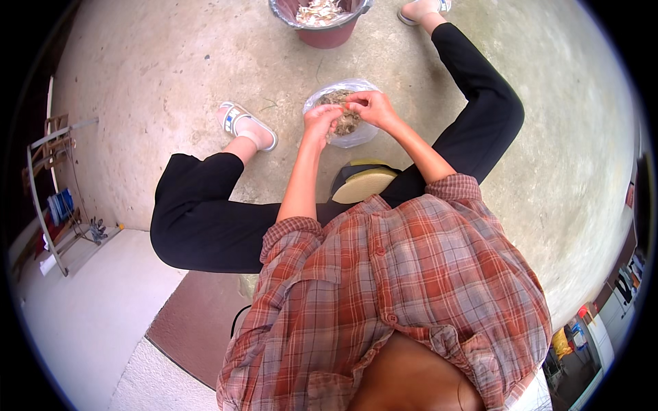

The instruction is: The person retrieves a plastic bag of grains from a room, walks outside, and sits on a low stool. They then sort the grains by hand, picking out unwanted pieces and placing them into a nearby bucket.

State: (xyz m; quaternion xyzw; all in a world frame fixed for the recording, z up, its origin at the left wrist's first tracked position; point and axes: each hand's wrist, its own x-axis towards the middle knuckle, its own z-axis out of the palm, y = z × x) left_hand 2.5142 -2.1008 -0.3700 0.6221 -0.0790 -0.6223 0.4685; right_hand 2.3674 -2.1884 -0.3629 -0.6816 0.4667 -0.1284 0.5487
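Observation:
My left hand [321, 122] and my right hand [374, 109] meet over a clear plastic bag [366, 136] on the floor. Fingertips of both hands are bent in and nearly touching, with small orange-red spots at their tips. Whatever lies between them is too small to make out. Inside the bag is a heap of brownish-grey, stringy material [347, 125], partly covered by my hands. Beyond the bag stands a dark red bucket [327, 38] with a plastic liner, holding pale whitish-pink scraps [318, 13].
My sandalled feet rest either side, the left sandal [249, 125] left of the bag. A round yellowish pad [364, 185] shows between my legs. A metal frame [38, 205] stands at the far left on the concrete floor [144, 77]. Assorted items [563, 343] are at lower right.

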